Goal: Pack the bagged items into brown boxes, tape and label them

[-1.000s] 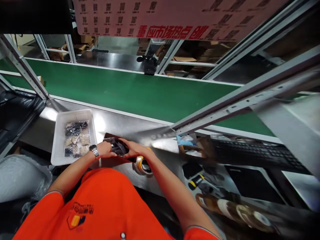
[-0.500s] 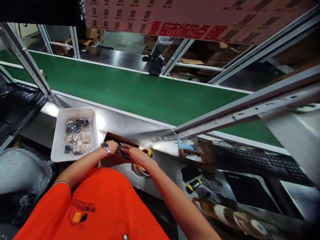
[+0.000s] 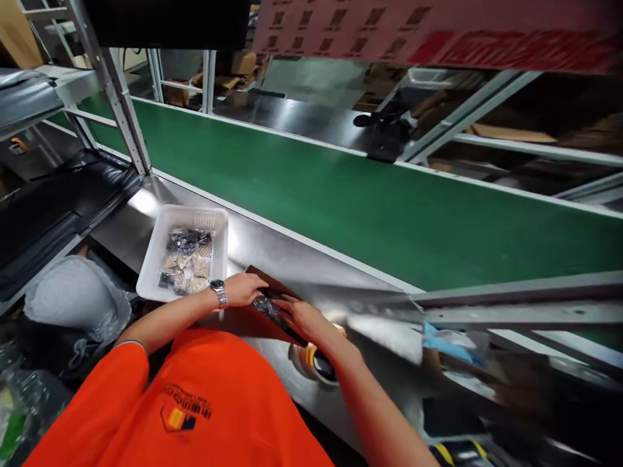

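Observation:
My left hand (image 3: 244,290), with a metal watch on the wrist, and my right hand (image 3: 302,316) meet over a flat brown cardboard box (image 3: 257,320) on the steel worktable (image 3: 272,250). Both hands are closed on a small dark item in a clear plastic bag (image 3: 268,305), held between them just above the box. A white plastic basket (image 3: 165,233) with several bagged dark and tan items stands to the left of my left hand. A roll of tape (image 3: 311,360) lies under my right forearm.
A green conveyor belt (image 3: 370,204) runs behind the worktable. A metal upright (image 3: 119,104) stands at the left. Black sheeting (image 3: 58,201) and a bag of clear plastic (image 3: 73,305) lie at the left. A blurred metal rail (image 3: 511,305) crosses at the right.
The view has swung left and down, so the basket and hands sit further right in the picture. My hands stay together on the bagged item over the box.

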A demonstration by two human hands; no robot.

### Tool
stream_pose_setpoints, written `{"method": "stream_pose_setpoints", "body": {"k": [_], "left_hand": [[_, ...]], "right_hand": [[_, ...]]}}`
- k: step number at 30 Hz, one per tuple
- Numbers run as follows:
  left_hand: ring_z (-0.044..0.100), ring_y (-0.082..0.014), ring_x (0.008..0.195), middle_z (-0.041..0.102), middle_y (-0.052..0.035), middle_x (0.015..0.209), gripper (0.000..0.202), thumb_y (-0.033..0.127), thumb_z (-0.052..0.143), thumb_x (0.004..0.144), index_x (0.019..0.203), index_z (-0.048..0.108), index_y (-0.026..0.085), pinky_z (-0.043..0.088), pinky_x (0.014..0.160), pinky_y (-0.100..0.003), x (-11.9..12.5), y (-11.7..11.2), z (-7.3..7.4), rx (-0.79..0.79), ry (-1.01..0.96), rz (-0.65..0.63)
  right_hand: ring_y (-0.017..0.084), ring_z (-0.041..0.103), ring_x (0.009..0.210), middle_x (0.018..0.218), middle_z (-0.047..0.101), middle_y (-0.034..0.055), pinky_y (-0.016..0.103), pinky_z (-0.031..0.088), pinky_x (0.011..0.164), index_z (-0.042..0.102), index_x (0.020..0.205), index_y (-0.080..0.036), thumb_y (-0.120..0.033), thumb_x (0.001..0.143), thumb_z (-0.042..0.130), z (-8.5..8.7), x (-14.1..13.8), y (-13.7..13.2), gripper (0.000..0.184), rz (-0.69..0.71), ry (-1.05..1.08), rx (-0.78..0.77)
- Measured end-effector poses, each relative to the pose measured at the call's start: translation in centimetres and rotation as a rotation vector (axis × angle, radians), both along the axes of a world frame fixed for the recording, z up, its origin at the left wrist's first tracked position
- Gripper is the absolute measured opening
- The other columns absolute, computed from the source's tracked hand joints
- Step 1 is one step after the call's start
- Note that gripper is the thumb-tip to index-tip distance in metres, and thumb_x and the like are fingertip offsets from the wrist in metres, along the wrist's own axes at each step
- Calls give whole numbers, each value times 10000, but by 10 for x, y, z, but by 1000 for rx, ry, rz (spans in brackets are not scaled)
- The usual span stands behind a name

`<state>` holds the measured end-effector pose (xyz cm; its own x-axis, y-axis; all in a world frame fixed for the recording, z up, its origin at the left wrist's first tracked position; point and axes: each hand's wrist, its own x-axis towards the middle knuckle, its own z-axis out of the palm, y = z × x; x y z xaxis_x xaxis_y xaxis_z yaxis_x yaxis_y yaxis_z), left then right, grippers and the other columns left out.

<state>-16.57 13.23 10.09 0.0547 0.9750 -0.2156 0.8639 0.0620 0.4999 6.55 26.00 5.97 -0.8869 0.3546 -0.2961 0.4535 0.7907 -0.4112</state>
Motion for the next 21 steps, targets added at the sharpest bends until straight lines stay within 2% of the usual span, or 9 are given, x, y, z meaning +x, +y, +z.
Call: {"method": "stream_pose_setpoints", "body": {"k": [2, 4, 8, 10, 13, 16, 17, 19, 21], "left_hand": [[686, -217, 1470, 718, -125, 1595, 468, 154, 632, 1105, 1566, 699, 208, 542, 1278, -352, -42, -27, -4, 147, -7, 81], [552, -281, 1620, 571, -175, 1742, 629, 195, 763, 1043, 1654, 610, 181, 456, 1367, -430, -91, -55, -11, 152, 100, 196], [150, -606, 1754, 178, -306, 1910, 1544, 354, 1147, 550, 1841, 318, 179, 289, 1393, -744, -164, -94, -36, -202, 348, 276], [51, -685, 1730, 74, -320, 1921, 1752, 430, 1169, 425, 1877, 213, 212, 224, 1358, -836, -180, -102, -53, -361, 408, 259], [-18, -707, 1720, -30, -317, 1924, 1835, 533, 1149, 429, 1894, 88, 221, 157, 1347, -866, -187, -106, -75, -456, 414, 269], [-26, -688, 1730, -63, -323, 1919, 1806, 540, 1134, 490, 1893, 45, 209, 158, 1364, -832, -189, -107, -92, -446, 380, 284], [-6, -673, 1738, -50, -326, 1919, 1766, 524, 1127, 529, 1893, 51, 206, 178, 1373, -809, -190, -108, -95, -434, 370, 281], [67, -637, 1752, 2, -332, 1919, 1650, 477, 1102, 627, 1889, 79, 191, 247, 1381, -748, -190, -110, -100, -411, 351, 283], [165, -597, 1753, 68, -329, 1919, 1466, 420, 1047, 754, 1882, 139, 190, 344, 1365, -680, -188, -110, -101, -388, 318, 304]], "right_hand": [[388, 790, 1332, 1559, 746, 197, 522, 637, 1163, 808, 1479, -237, -257, 1071, 542, 8, 7, -3, 487, -36, 59, 19], [389, 739, 1426, 1635, 691, 192, 560, 624, 1206, 758, 1547, -243, -277, 1094, 523, 17, 0, -13, 511, -51, 183, 41], [352, 690, 1490, 1687, 648, 149, 546, 601, 1248, 662, 1643, -292, -230, 1061, 610, 26, -65, -50, 587, 60, 374, 24], [349, 657, 1526, 1729, 597, 177, 533, 569, 1275, 601, 1692, -258, -156, 1013, 653, 21, -116, -72, 689, 139, 320, -6], [391, 446, 1701, 1830, 428, 270, 513, 452, 1357, 476, 1765, -141, -46, 915, 720, 0, -192, -99, 889, 200, 90, 4], [483, 280, 1759, 1882, 255, 336, 580, 365, 1381, 360, 1816, -113, -60, 891, 782, -27, -240, -115, 1018, 180, -161, 96], [505, 292, 1746, 1882, 242, 340, 592, 380, 1361, 320, 1834, -139, -92, 891, 809, -35, -248, -118, 1064, 176, -217, 119], [494, 416, 1667, 1831, 353, 330, 557, 456, 1286, 284, 1849, -197, -155, 913, 820, -48, -256, -120, 1079, 166, -260, 144], [445, 554, 1526, 1677, 541, 311, 497, 512, 1200, 379, 1806, -195, -208, 992, 748, -56, -256, -119, 894, 139, -231, 148]]}}
